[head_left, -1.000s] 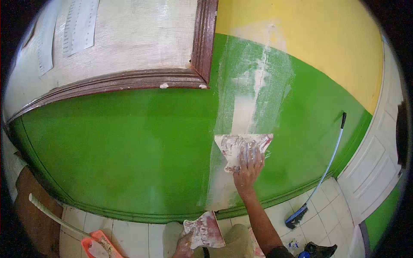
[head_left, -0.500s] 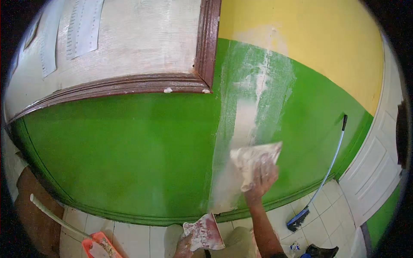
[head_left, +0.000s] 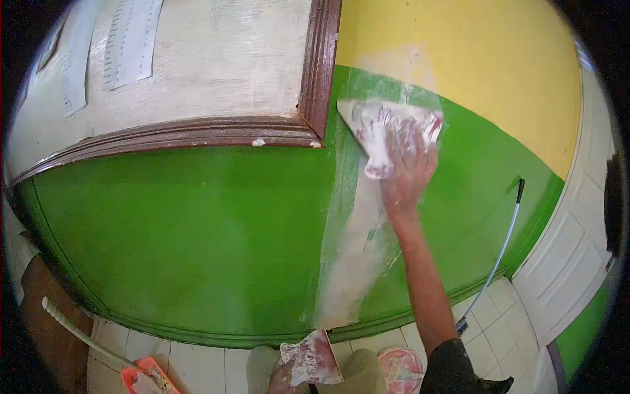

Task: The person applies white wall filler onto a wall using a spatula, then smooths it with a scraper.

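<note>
My right hand (head_left: 408, 177) is wrapped round a wide putty knife (head_left: 367, 118) smeared with white filler. Its broad edge points up and lies against the wall just under the yellow area. Below it a pale filler strip (head_left: 354, 279) runs down the green wall (head_left: 216, 230) almost to the skirting. Low in front of my lap, my left hand (head_left: 281, 377) grips a second putty knife (head_left: 315, 360), also coated with filler and reddish in places. Fingers of the left hand are partly hidden behind that blade.
A brown-framed white board (head_left: 216, 128) with paper sheets borders the work at upper left. To the right are a blue-handled brush (head_left: 502, 253) and a white door (head_left: 564, 256). On the floor stand a round tub (head_left: 400, 369) with filler and an orange dustpan (head_left: 147, 375).
My right hand has moved up the wall with its putty knife, from mid-height to near the yellow edge. More filler strip shows beneath it. The left hand has barely moved.
</note>
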Available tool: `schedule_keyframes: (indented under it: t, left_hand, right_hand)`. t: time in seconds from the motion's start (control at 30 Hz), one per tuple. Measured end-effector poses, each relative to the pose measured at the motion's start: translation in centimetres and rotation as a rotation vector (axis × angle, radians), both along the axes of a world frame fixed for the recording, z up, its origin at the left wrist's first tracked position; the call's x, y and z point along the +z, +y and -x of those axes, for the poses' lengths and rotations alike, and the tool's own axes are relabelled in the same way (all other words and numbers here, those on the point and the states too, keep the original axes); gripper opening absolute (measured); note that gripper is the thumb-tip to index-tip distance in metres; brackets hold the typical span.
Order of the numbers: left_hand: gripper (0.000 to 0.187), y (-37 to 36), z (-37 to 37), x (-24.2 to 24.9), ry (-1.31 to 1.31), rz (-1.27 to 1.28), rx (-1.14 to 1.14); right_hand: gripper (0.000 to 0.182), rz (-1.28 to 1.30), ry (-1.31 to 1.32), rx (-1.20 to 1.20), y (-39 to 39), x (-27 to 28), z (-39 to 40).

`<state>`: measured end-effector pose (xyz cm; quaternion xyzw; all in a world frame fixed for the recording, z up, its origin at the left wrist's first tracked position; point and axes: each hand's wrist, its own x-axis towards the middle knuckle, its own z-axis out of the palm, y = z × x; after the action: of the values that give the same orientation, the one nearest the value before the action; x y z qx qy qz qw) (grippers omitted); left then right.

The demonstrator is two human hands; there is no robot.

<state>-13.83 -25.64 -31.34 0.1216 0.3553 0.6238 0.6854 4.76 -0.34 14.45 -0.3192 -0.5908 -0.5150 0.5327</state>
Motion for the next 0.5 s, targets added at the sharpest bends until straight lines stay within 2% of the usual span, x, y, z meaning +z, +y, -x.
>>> schedule_keyframes:
  t: [0.1, 0.3, 0.43, 0.5]
  left_hand:
    - [0.034, -0.1, 0.2, -0.7, 0.003, -0.001, 0.020]
    - [0.041, -0.2, -0.1, -0.5, -0.082, 0.038, -0.050]
    - [0.048, -1.1, 1.0, -1.9, 0.777, -0.384, -0.191]
    - [0.050, -1.4, 0.5, -2.8, 0.996, -0.487, -0.223]
  right_hand:
    - [0.048, 0.105, 0.016, 0.015, -0.6, -3.8, 0.2]
    - [0.046, 0.272, 0.040, 0.085, -2.1, -11.5, 0.7]
    - [0.044, 0.354, 0.029, 0.111, -3.2, -15.6, 0.3]
    - [0.043, 0.399, 0.018, 0.092, -4.1, -17.7, -0.1]
